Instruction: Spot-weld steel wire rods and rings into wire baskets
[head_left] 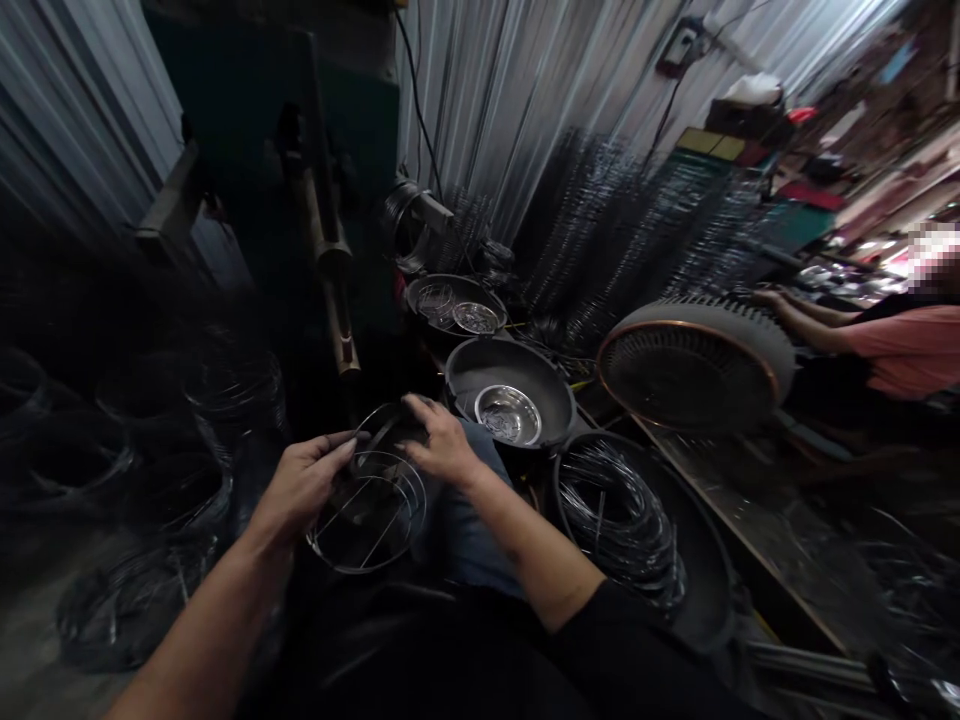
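A round wire frame [369, 512], made of rings joined by straight rods, rests over my lap. My left hand [300, 482] grips its left rim with fingers curled round the wire. At the frame's upper right edge, my right hand [437, 438] is closed on the top ring. Just beyond my right hand stands a dark pan [517, 372] holding a shiny steel bowl [508, 413].
A second pan [450, 288] with small metal pieces sits farther back. A large dark basin [679, 560] of wire rings lies at the right. A round fan guard [694, 362] stands behind it. Another person's arms [806, 320] work at the far right. Wire coils [225, 395] pile at the left.
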